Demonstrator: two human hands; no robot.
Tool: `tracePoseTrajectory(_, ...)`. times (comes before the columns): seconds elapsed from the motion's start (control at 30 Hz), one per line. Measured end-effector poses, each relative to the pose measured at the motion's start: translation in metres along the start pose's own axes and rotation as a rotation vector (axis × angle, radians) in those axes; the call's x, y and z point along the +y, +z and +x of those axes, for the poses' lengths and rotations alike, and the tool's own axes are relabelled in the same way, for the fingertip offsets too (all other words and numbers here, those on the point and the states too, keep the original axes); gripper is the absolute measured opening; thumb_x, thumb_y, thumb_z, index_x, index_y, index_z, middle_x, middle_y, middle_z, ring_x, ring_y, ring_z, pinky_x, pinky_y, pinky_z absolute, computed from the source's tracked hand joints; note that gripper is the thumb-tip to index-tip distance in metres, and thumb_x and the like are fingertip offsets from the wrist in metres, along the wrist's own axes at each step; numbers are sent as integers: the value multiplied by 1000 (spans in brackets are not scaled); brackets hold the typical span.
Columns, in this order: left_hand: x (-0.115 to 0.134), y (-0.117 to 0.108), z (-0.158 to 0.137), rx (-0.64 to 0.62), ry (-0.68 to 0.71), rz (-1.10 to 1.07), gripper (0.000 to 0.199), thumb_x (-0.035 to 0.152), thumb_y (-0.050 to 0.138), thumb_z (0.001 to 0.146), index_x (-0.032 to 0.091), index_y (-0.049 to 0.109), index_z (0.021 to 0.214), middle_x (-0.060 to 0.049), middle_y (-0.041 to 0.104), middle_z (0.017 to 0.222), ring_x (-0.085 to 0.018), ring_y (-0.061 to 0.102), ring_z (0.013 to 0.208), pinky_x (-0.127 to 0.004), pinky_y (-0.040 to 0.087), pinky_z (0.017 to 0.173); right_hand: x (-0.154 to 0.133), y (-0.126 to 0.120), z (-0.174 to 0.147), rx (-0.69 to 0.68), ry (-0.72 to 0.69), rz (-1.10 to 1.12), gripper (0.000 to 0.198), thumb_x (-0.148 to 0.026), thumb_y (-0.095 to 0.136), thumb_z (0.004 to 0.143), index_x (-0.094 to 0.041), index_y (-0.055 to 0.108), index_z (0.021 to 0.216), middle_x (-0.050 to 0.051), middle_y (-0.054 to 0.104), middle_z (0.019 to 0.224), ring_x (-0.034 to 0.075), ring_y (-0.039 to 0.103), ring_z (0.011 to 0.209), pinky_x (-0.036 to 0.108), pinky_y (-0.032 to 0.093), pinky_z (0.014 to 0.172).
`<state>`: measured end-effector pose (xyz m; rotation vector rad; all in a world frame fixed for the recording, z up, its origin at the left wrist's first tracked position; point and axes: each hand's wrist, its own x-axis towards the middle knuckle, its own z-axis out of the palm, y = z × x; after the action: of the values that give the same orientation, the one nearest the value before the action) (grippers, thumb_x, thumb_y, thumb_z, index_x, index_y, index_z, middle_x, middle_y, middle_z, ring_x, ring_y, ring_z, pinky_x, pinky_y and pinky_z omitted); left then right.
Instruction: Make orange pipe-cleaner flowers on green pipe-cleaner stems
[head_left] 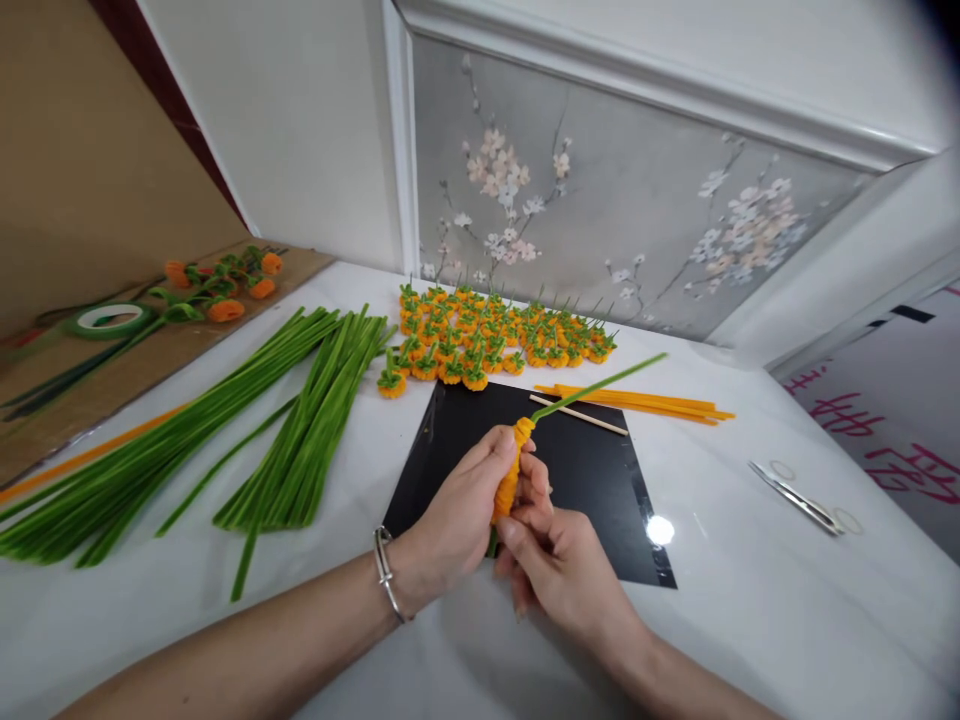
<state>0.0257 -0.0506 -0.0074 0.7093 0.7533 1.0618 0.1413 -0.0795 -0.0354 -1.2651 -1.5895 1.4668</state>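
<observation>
A coil of fuzzy orange pipe cleaner (508, 482) is wound around a green pipe cleaner (600, 384), whose long end sticks out up and to the right. My left hand (457, 505) is closed around the coil, thumb along its upper side. At the coil's lower end, my right hand (574, 575) pinches with thumb and fingers; some of its fingertips are hidden behind the coil. Both hands are over a black mat (592, 500) on the white table. A short bit of green shows beneath the coil, between the hands.
Green pipe cleaners (300, 440) lie in bundles at left. Several small orange pumpkin-like pieces with green tops (480, 335) stand at the back. Orange pipe cleaners (652, 402), a thin wooden stick (581, 415) and scissors (796, 497) lie right. Green tape (109, 318) rests on cardboard.
</observation>
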Motion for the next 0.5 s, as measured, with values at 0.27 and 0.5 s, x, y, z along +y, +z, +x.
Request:
tracePoseTrajectory(0.27,3,-1,1,64,-31,-122,22,31,42,95,16,53,83,5,51,58,-7,48,51,-27,50,76,-3,-2,-3,31,-82,-136,41,-50,46,90,-18,49,64,0,57,52,9,53,36,18,40,38)
tracePoseTrajectory(0.5,8,-2,1,51,-36,-268,24,29,42,96,15,57,85,-4,65,78,-15,65,78,-30,50,83,-6,0,-8,-86,17,-48,40,-48,48,89,-16,53,64,-4,53,47,7,53,35,15,39,38)
